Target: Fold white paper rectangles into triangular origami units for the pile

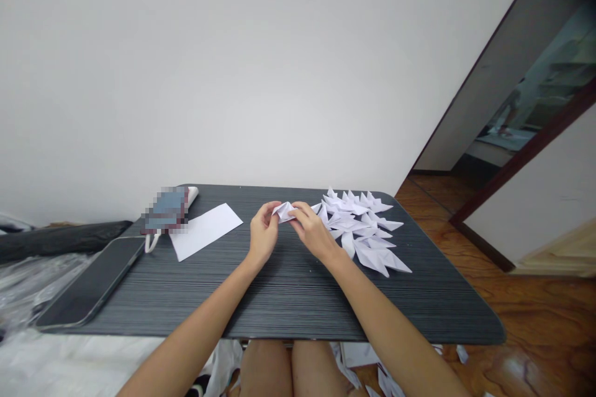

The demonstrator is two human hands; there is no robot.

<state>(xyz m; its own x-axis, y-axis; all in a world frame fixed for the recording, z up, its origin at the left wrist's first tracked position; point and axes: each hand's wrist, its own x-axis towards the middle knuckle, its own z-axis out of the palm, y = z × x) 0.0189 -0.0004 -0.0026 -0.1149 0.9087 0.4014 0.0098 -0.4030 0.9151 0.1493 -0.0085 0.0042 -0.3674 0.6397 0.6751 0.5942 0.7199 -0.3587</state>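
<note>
My left hand (264, 229) and my right hand (313, 231) meet over the middle of the dark table, both closed on one small piece of folded white paper (284, 211). The fingers hide parts of its edges. Just past my right hand lies a spread of pointed folded paper shapes (367, 229), white like the piece I hold. To the left of my hands a flat stack of white paper (205, 232) rests on the table, apart from them.
A phone (93, 282) lies at the table's left edge, a white cable (151, 242) near it. Behind it sits a blurred-out object (167, 211). The dark table (288, 298) backs onto a white wall (288, 74). Paper scraps (388, 381) lie on the floor below.
</note>
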